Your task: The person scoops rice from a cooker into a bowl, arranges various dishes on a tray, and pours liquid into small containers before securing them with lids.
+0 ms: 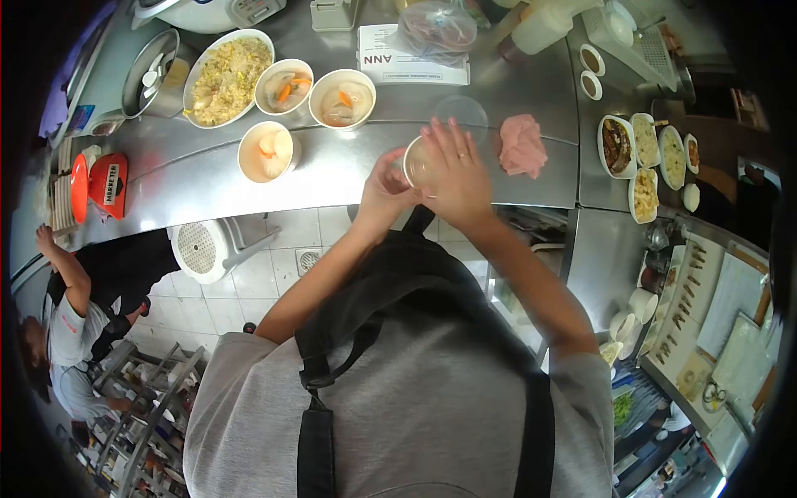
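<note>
My left hand (385, 189) is wrapped round the side of a white paper bowl (413, 166) near the counter's front edge. Over the bowl's top lies my right hand (457, 176), palm down with fingers stretched out, hiding much of it. A clear round lid (465, 114) rests on the steel just beyond my fingers. To the right sits a crumpled pink cloth (522, 146). Left of my hands stand uncovered paper bowls: one with pale round pieces (268, 153), two with orange slices in liquid (343, 99) (284, 86).
A large oval dish of fried rice (228, 79) stands at the back left, beside a metal pot (154, 75). A plastic bag (437, 31) lies on a white box (411, 66). Filled trays (617, 147) line the right counter. Another person (70, 332) is at far left, near a white stool (202, 249).
</note>
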The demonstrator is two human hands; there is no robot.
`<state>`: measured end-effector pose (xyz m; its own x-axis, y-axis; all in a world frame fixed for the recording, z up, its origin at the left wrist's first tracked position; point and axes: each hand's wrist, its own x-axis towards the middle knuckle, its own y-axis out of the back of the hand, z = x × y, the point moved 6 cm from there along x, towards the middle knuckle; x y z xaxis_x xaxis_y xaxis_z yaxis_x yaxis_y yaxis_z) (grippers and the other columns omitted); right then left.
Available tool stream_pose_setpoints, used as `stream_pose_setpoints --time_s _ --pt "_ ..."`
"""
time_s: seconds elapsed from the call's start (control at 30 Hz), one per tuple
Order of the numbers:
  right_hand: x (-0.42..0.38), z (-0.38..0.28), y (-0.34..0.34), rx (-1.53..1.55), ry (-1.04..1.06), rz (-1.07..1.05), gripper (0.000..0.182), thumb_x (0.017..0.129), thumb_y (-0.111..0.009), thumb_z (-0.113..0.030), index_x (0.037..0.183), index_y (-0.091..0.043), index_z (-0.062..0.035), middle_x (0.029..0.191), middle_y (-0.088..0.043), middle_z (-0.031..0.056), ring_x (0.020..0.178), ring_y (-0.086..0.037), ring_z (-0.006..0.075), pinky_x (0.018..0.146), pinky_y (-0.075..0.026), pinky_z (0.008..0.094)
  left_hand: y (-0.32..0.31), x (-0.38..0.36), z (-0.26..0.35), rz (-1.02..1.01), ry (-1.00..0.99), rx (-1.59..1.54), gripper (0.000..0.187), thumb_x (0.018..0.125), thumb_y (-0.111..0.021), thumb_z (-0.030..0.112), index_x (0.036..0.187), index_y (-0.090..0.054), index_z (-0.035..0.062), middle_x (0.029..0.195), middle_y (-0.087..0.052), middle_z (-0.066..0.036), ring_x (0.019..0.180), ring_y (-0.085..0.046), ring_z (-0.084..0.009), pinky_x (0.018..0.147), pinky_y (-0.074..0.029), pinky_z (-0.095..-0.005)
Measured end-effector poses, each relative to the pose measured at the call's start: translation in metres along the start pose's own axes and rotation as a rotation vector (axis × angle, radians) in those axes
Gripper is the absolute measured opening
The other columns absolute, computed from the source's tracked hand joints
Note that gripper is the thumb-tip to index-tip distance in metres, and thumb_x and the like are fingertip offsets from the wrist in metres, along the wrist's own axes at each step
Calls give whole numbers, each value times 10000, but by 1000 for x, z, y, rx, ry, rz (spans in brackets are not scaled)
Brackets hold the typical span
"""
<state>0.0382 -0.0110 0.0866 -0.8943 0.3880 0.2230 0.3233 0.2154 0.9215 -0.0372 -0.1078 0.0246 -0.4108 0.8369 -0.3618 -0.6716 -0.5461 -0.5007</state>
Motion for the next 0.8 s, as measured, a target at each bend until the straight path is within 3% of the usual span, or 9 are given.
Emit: stream_pose_setpoints --time_s 0.07,0.23,0.27,0.37,0.47,0.53,0.6,0.7,0.8 --pt "2 2 -2 -47 6 36 774 727 -730 -282 1397 -413 -61 1425 -414 178 1354 -348 369 1098 -307 495 -5 1 -9 40 -63 -52 705 758 -736 -61 1352 -364 15 825 -574 -28 787 -652 -151 711 -583 -302" --pt "12 55 26 93 -73 -276 1006 585 -784 -123 1476 -315 -144 1501 -312 186 1339 -349 417 1080 -326 499 -26 31 -9 50 -121 98 743 776 -750 -11 1381 -319 18 837 -548 -23 710 -616 -124 586 -569 -245" --pt "7 81 31 21 -152 -299 966 605 -771 -104 1465 -333 -150 1500 -307 190 1326 -363 411 1071 -340 492 -31 33 -5 69 -95 97 720 812 -743 70 1392 -319 14 866 -531 -36 774 -602 -124 663 -568 -282" --pt "13 129 31 -49 -291 -333 870 646 -747 -66 1433 -392 -172 1500 -299 196 1298 -394 403 1056 -367 471 -24 17 16 195 -173 611 668 833 -730 182 1369 -375 3 1001 -577 -106 941 -622 -208 824 -544 -353" --pt "39 134 29 81 -205 -313 852 635 -757 -52 1412 -433 -191 1503 -303 186 1307 -380 412 1063 -370 456 -15 -25 27 -12 -799 1423 568 833 -708 188 1332 -471 53 1157 -608 -104 1019 -636 -245 895 -526 -356" --pt "44 142 19 44 -92 -275 890 612 -770 -31 1418 -429 -189 1506 -306 177 1333 -351 414 1063 -378 446 13 -56 -1 -421 -829 1366 514 803 -710 170 1270 -530 56 1246 -583 -134 1079 -610 -307 926 -501 -396" --pt "42 163 7 41 -124 -245 793 626 -782 -65 1355 -487 -165 1488 -327 184 1335 -347 413 1070 -365 450 66 -83 -39 -544 -633 1304 436 811 -684 127 1221 -555 54 1197 -601 -145 1085 -600 -300 944 -482 -399" --pt "47 177 13 -35 -122 -71 610 655 -800 -132 1218 -564 -143 1466 -358 180 1327 -348 406 1068 -361 450 81 -75 18 -228 -425 1189 250 839 -638 93 1084 -638 45 1099 -609 -171 1038 -579 -352 929 -472 -393" --pt "50 187 11 -3 -304 11 467 677 -813 -186 1086 -598 -119 1434 -392 189 1319 -355 402 1057 -365 451 65 -32 73 420 -659 973 500 775 -686 43 1241 -504 20 1169 -556 -170 1076 -552 -326 945 -444 -375"
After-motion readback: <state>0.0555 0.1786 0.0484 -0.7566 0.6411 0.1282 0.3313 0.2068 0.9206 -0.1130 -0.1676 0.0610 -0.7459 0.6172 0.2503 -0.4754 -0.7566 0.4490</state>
